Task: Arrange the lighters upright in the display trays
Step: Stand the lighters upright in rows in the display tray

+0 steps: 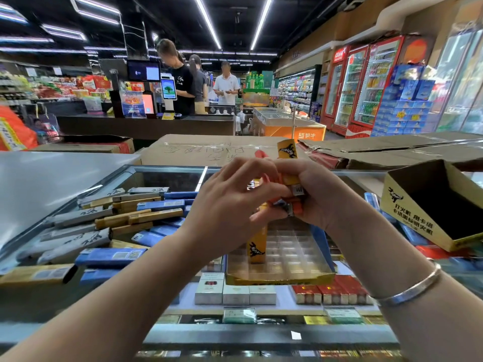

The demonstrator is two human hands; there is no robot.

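Forearms reach in from the bottom corners, the right one wearing a smooth silver bangle [410,291]. Both hands meet above the glass worktop [261,333]. The right hand [321,194] has its fingers clenched round a bunch of lighters [294,190], orange and yellow plastic bodies with metal caps, one yellow lighter sticking up above the knuckles. The left hand [235,202] curls its fingers against the same bunch, apparently pinching one lighter to draw it out, though which one is hidden.

Below the hands sits the display tray [282,278], a yellow cardboard base holding a clear plastic grid of square cells. One yellow lighter [257,244] already stands upright in a cell on its left side; the other cells look unfilled.

For this step, it seems best to free one lighter at a time, turn it cap up, and lower it straight into a cell next to the standing one, so the thin grid does not buckle. The slick plastic bodies could slip from a loose hold.

To the right lies an open cardboard box [407,212], tilted, with black print. Long cartons [122,218] lie heaped to the left.
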